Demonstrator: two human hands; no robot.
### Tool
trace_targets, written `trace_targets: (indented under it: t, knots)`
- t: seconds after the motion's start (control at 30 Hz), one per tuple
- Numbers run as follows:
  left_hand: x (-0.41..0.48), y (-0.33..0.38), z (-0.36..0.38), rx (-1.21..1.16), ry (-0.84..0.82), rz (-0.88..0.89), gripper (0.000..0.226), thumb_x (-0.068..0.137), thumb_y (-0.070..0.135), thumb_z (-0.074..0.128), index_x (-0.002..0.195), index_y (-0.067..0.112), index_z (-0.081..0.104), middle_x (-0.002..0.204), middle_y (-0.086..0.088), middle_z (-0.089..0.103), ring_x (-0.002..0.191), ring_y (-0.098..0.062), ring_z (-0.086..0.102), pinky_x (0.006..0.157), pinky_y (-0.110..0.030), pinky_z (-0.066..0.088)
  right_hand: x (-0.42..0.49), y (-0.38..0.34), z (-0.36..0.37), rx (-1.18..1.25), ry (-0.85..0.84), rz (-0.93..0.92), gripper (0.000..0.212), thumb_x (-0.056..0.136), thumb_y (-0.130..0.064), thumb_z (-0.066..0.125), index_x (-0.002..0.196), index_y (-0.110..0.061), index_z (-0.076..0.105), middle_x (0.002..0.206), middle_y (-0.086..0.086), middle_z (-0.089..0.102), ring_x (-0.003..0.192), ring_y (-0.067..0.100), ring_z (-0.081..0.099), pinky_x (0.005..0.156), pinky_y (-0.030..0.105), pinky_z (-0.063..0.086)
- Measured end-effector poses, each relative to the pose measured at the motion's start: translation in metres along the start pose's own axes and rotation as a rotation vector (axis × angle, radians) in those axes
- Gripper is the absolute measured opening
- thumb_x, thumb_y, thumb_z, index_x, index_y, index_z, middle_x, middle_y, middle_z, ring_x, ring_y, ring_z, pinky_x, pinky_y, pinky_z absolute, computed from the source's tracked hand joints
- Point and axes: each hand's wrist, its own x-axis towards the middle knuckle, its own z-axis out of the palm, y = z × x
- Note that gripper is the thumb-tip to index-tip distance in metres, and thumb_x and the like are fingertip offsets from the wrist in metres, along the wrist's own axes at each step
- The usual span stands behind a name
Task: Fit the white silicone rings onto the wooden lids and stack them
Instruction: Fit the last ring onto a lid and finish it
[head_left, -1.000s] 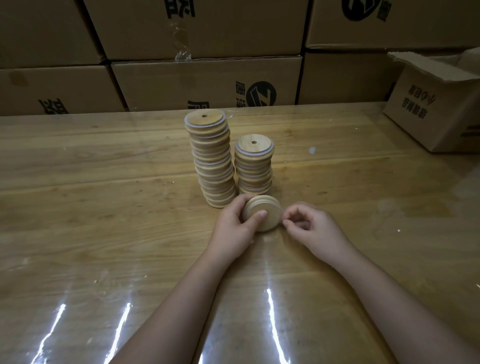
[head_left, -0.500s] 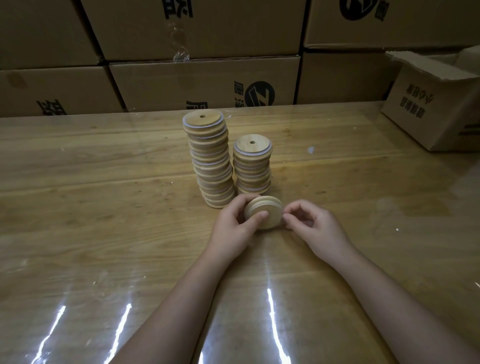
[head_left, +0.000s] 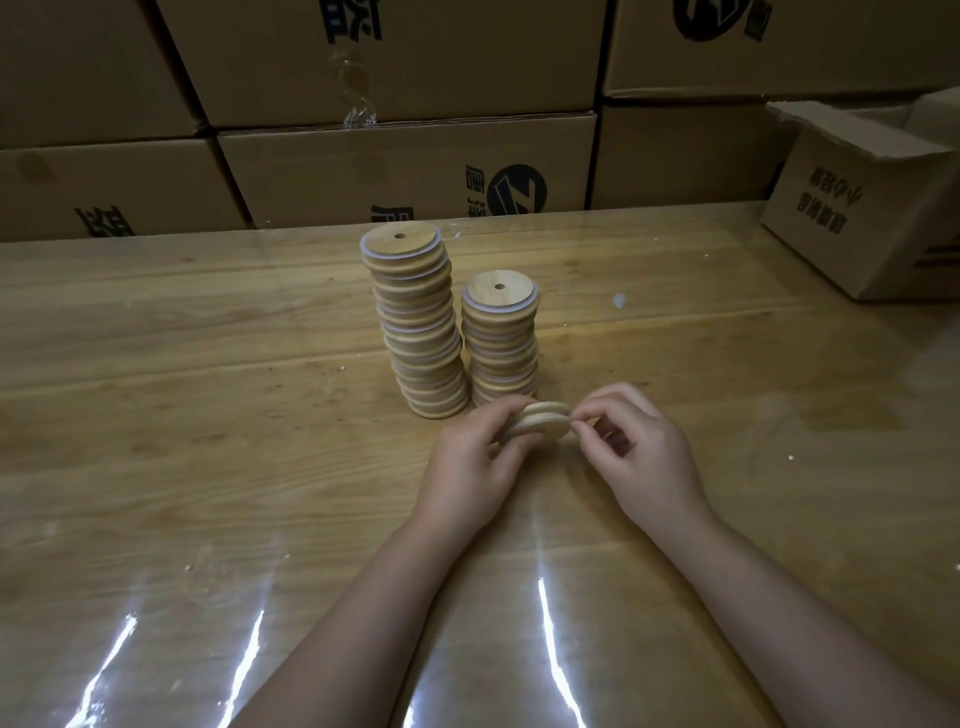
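Two stacks of round wooden lids with white silicone rings stand mid-table: a taller stack (head_left: 418, 322) on the left and a shorter stack (head_left: 501, 338) beside it on the right. Just in front of the shorter stack, my left hand (head_left: 472, 462) holds a single wooden lid (head_left: 540, 423) tilted on edge, its flat face toward me. My right hand (head_left: 639, 452) pinches thumb and forefinger at the lid's right rim. I cannot make out a ring between those fingers.
The wooden table (head_left: 208, 415) has a glossy clear cover with light streaks near me. Closed cardboard boxes (head_left: 405, 166) line the far edge. An open cardboard box (head_left: 872, 208) sits at the back right. A small white scrap (head_left: 619, 300) lies right of the stacks.
The lid has tipped from nearly face-on to more edge-on and lifted slightly. My right hand's fingers have closed into a pinch at its right rim.
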Motion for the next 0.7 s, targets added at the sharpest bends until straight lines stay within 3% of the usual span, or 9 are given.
trace_targets:
  t: [0.1, 0.2, 0.33, 0.43, 0.5, 0.57, 0.7]
  knots:
    - [-0.001, -0.003, 0.001, -0.071, -0.024, -0.092, 0.031, 0.080, 0.021, 0.068, 0.109, 0.013, 0.066, 0.099, 0.011, 0.067, 0.089, 0.002, 0.061, 0.081, -0.018, 0.047, 0.001, 0.000, 0.001, 0.046, -0.015, 0.021, 0.011, 0.082, -0.002, 0.066, 0.082, -0.014, 0.066, 0.087, -0.009, 0.058, 0.070, 0.004, 0.056, 0.059, 0.015, 0.043]
    - [0.002, -0.003, -0.001, -0.289, -0.045, -0.251, 0.029, 0.082, 0.010, 0.071, 0.109, 0.018, 0.062, 0.099, 0.004, 0.070, 0.085, -0.001, 0.064, 0.078, -0.023, 0.049, 0.002, 0.001, 0.002, 0.149, -0.066, 0.069, 0.015, 0.085, -0.005, 0.064, 0.091, -0.019, 0.063, 0.093, -0.010, 0.057, 0.077, 0.002, 0.058, 0.063, 0.012, 0.044]
    - [0.004, 0.000, -0.005, -0.585, -0.010, -0.370, 0.034, 0.083, 0.000, 0.065, 0.109, 0.021, 0.057, 0.083, -0.001, 0.072, 0.075, -0.007, 0.067, 0.063, -0.019, 0.052, -0.002, -0.002, 0.006, 0.194, -0.291, 0.090, 0.051, 0.077, -0.036, 0.069, 0.123, -0.034, 0.049, 0.113, -0.022, 0.050, 0.094, -0.002, 0.057, 0.074, 0.012, 0.048]
    - [0.004, 0.000, -0.007, -0.644, -0.004, -0.432, 0.020, 0.085, 0.004, 0.062, 0.100, 0.016, 0.058, 0.074, 0.000, 0.072, 0.062, -0.006, 0.065, 0.048, -0.015, 0.047, -0.004, 0.000, 0.008, 0.108, -0.364, 0.065, 0.071, 0.072, -0.048, 0.069, 0.136, -0.031, 0.041, 0.119, -0.028, 0.042, 0.100, 0.006, 0.057, 0.083, 0.026, 0.052]
    - [0.004, 0.000, -0.007, -0.642, -0.012, -0.462, 0.014, 0.087, 0.007, 0.060, 0.100, 0.013, 0.059, 0.071, 0.002, 0.072, 0.060, -0.006, 0.065, 0.048, -0.017, 0.049, -0.003, 0.000, 0.008, 0.118, -0.343, 0.085, 0.071, 0.072, -0.046, 0.071, 0.135, -0.030, 0.043, 0.117, -0.025, 0.044, 0.099, 0.008, 0.057, 0.083, 0.028, 0.052]
    - [0.004, 0.001, -0.006, -0.632, -0.020, -0.477, 0.013, 0.090, 0.013, 0.057, 0.102, 0.009, 0.060, 0.068, -0.001, 0.070, 0.055, -0.012, 0.065, 0.046, -0.021, 0.051, -0.003, 0.000, 0.008, 0.164, -0.330, 0.114, 0.063, 0.073, -0.043, 0.073, 0.130, -0.032, 0.048, 0.115, -0.023, 0.049, 0.099, 0.004, 0.056, 0.081, 0.020, 0.049]
    - [0.005, 0.004, -0.010, -0.676, -0.083, -0.512, 0.037, 0.081, 0.031, 0.058, 0.109, 0.007, 0.060, 0.078, -0.008, 0.071, 0.060, -0.021, 0.068, 0.052, -0.023, 0.053, 0.000, -0.003, 0.004, 0.319, -0.317, 0.246, 0.034, 0.077, -0.046, 0.065, 0.110, -0.042, 0.054, 0.107, -0.012, 0.063, 0.090, -0.004, 0.058, 0.076, 0.011, 0.045]
